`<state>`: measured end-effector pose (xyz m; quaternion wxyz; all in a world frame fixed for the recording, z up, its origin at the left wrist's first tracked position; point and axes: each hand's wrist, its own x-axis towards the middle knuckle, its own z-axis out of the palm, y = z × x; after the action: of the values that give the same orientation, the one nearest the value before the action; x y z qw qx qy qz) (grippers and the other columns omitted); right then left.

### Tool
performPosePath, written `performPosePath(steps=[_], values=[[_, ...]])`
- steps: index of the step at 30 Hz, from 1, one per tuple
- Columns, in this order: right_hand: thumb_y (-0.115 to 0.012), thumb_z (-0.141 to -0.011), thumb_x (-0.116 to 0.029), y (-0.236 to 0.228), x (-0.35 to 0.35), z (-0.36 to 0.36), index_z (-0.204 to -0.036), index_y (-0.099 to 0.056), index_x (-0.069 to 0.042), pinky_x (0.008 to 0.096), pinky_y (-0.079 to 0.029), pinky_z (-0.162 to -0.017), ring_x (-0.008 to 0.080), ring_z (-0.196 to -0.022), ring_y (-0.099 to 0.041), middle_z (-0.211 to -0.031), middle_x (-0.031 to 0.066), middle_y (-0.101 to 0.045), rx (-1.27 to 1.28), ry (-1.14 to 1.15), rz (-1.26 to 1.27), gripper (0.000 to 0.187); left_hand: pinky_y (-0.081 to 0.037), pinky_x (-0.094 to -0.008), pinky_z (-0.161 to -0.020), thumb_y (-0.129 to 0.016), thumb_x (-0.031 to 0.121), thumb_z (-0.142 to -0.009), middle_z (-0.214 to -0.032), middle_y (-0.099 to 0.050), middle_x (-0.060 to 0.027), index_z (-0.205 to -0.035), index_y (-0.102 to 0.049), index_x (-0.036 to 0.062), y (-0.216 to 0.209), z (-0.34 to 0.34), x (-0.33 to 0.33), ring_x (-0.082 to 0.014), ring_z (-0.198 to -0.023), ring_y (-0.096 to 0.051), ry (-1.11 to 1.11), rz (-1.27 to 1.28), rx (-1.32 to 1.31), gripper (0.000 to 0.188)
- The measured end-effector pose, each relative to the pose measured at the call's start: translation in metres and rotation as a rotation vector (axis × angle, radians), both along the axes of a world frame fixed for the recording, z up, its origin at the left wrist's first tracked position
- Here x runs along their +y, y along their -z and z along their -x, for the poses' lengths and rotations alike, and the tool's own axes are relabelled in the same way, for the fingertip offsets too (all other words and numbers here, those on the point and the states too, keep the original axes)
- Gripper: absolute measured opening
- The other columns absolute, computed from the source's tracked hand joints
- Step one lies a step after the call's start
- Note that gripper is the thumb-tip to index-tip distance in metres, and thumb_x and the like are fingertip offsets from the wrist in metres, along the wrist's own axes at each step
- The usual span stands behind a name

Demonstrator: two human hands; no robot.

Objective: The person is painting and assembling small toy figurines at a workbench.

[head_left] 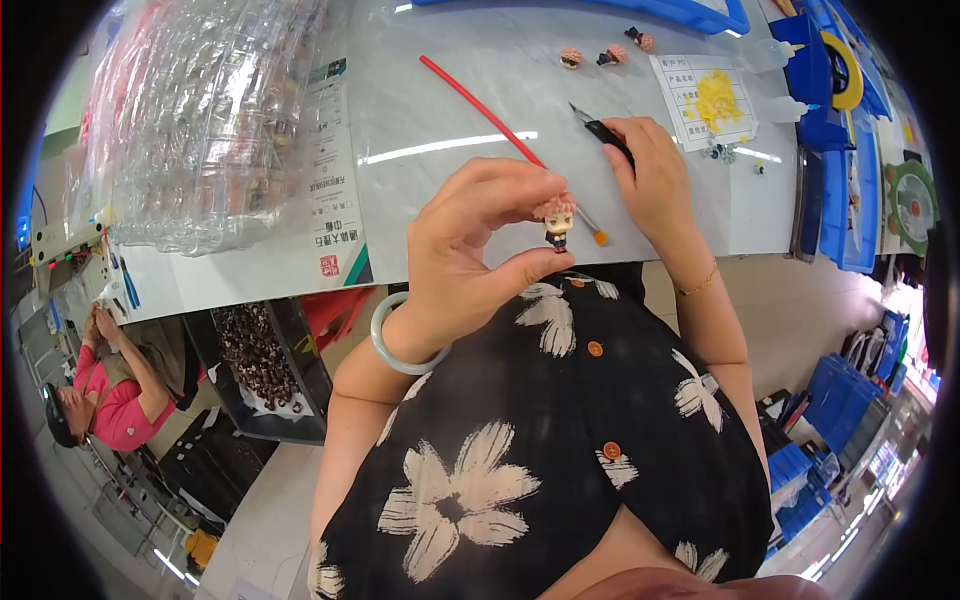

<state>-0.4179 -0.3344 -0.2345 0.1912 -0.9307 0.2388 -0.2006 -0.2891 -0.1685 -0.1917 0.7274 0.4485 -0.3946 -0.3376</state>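
Note:
Between the thumb and fingers of my left hand (465, 235) stands a small pink-haired figurine (557, 226), held upright near the table's front edge. My right hand (645, 175) rests on the table with its fingers closed around the black handle of a craft knife (603, 136), whose blade points up and to the left. A thin red-handled brush (480, 108) lies behind the left hand, its tan bristle tip (600, 237) showing to the right of the figurine. Several pink-haired pieces (612, 55) lie farther back on the table.
Clear plastic trays (200, 120) are stacked at the left. On the right, a paper sheet (685, 75) carries yellow bits (718, 100), with small dark pieces beside it. Squeeze bottles (790, 110) and blue bins (850, 200) line the right edge. Another person (110, 400) sits at far left.

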Motion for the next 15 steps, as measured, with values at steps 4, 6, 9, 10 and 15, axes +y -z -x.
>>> performPosePath(steps=[4,6,9,10,15], values=[[-0.051,-0.079,-0.003,-0.0075,0.0006,-0.0007,-0.098,-0.052,-0.001,0.0309,-0.042,-0.069,0.0256,-0.079,-0.053,-0.089,0.012,-0.052,-0.034,0.04,-0.13,0.019,-0.046,-0.0319,-0.082,-0.067,-0.005,-0.065,-0.104,-0.055,-0.0146,-0.106,-0.05,-0.0039,0.0006,-0.0011,0.004,-0.0191,-0.093,-0.056,0.051,-0.049,0.154,0.044],[-0.05,-0.08,-0.003,-0.0096,0.0024,-0.0007,-0.098,-0.052,0.0,0.0306,-0.043,-0.069,0.0253,-0.078,-0.054,-0.089,0.0122,-0.052,-0.037,0.053,-0.15,0.019,-0.046,-0.0322,-0.082,-0.067,-0.006,-0.066,-0.105,-0.055,-0.0153,-0.107,-0.049,-0.0043,0.0005,-0.0014,0.0056,-0.0192,-0.094,-0.056,0.048,-0.052,0.153,0.045],[-0.049,-0.08,-0.003,-0.0092,0.0046,-0.0022,-0.098,-0.052,-0.001,0.031,-0.043,-0.07,0.0254,-0.08,-0.054,-0.089,0.0121,-0.052,0.004,0.014,-0.167,0.019,-0.046,-0.0324,-0.083,-0.066,-0.006,-0.066,-0.105,-0.055,-0.0157,-0.107,-0.049,-0.0043,0.0014,-0.0013,0.0058,-0.0196,-0.094,-0.056,0.037,-0.035,0.138,0.045],[-0.049,-0.08,-0.003,-0.0079,0.0057,-0.0031,-0.099,-0.051,-0.001,0.0312,-0.043,-0.07,0.0255,-0.08,-0.054,-0.089,0.0121,-0.052,0.009,0.005,-0.16,0.019,-0.046,-0.0323,-0.083,-0.066,-0.007,-0.065,-0.106,-0.054,-0.0154,-0.107,-0.05,-0.0038,0.0019,-0.0016,0.0057,-0.0199,-0.094,-0.056,0.027,-0.017,0.12,0.045],[-0.051,-0.079,-0.004,-0.0039,0.0064,-0.0042,-0.1,-0.051,-0.002,0.0317,-0.043,-0.07,0.0264,-0.082,-0.054,-0.09,0.0121,-0.052,0.006,-0.024,-0.129,0.021,-0.046,-0.0317,-0.082,-0.066,-0.008,-0.065,-0.104,-0.05,-0.0129,-0.105,-0.052,-0.0025,0.0037,-0.005,0.0036,-0.0204,-0.093,-0.056,0.006,-0.015,0.029,0.043]])
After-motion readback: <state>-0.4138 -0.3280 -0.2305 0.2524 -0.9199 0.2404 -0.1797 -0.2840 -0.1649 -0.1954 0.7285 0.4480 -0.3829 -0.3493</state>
